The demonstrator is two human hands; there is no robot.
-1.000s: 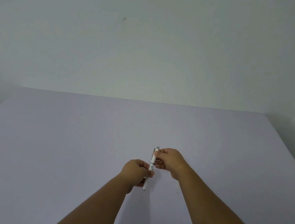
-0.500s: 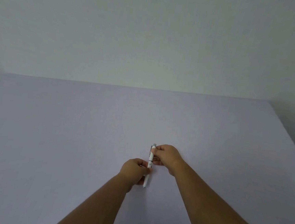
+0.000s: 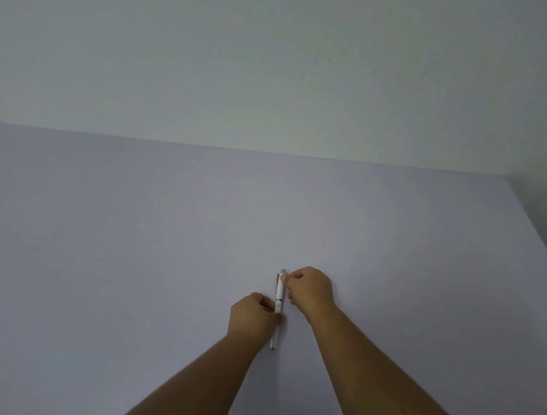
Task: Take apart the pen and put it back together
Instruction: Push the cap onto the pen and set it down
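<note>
A white pen (image 3: 279,294) with a dark clip is held nearly upright in the picture, tip toward me, just above the pale lilac table (image 3: 128,261). My left hand (image 3: 251,316) grips the lower barrel from the left. My right hand (image 3: 311,290) pinches the upper part near the clip end from the right. The pen looks whole, with a thin ring at its middle between the two hands. Its tip pokes out below my left hand.
The table's far edge meets a plain pale wall (image 3: 278,59). The table's right edge runs diagonally at the far right, with a shadowed gap beyond it.
The view has tilted, so the table fills more of the picture. Both hands keep their hold on the pen, which now stands straighter.
</note>
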